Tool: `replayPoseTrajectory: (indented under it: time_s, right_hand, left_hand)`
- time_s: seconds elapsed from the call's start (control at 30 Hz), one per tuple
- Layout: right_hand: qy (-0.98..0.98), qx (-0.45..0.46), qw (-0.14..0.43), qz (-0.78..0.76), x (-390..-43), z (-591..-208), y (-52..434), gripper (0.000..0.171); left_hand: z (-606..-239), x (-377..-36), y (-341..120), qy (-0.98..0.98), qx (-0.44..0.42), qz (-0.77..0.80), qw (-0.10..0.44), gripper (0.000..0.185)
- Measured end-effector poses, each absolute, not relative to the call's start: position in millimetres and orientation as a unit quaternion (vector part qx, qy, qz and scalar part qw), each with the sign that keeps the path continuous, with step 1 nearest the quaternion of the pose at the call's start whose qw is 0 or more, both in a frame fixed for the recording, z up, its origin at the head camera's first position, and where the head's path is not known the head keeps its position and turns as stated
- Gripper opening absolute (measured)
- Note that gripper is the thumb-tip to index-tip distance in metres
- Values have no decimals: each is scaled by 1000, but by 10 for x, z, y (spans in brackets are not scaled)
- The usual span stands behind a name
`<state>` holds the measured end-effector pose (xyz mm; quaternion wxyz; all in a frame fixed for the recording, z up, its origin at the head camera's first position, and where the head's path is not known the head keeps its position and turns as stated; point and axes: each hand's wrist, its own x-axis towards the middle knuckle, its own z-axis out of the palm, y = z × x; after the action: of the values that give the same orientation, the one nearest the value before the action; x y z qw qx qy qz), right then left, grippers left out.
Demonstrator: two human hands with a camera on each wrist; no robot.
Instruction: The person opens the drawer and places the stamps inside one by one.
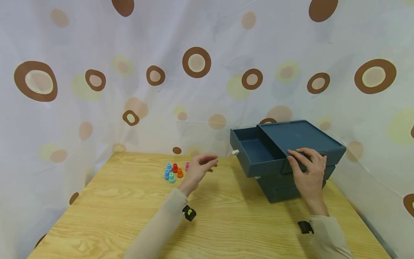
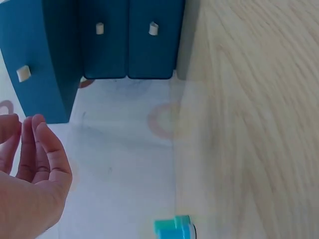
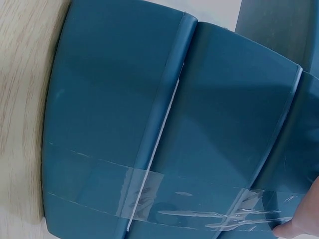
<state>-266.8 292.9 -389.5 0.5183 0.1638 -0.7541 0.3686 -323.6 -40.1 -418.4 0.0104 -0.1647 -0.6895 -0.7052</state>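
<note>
A dark blue drawer unit (image 1: 307, 136) stands on the right, its top drawer (image 1: 255, 144) pulled out toward the left and bare inside. My right hand (image 1: 310, 172) rests against the unit's near top edge, with its fingertips at the lid; in the right wrist view a fingertip (image 3: 291, 229) touches the side wall near clear tape (image 3: 199, 209). Above the table, between the drawer and some small colored stepped pegs (image 1: 171, 178), hovers my left hand (image 1: 200, 168). Its fingers are loosely bent and nothing shows between them.
The pegs stand in a loose group, among them a red peg (image 1: 175, 168), an orange peg (image 1: 180, 173) and a pink peg (image 1: 187, 166) partly behind the left hand. White handles (image 2: 153, 29) stick out from the drawer fronts. A patterned curtain (image 1: 200, 97) hangs behind the wooden table (image 1: 207, 230).
</note>
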Motion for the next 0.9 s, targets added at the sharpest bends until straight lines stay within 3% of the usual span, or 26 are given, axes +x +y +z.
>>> replayPoseTrajectory:
  time_s: [0.9]
  right_hand:
    - [-760,162,512,367,-2679,-3889,2926,18]
  left_hand:
    - [-4450,-3234,-1402,-741,-76,-667,6,27]
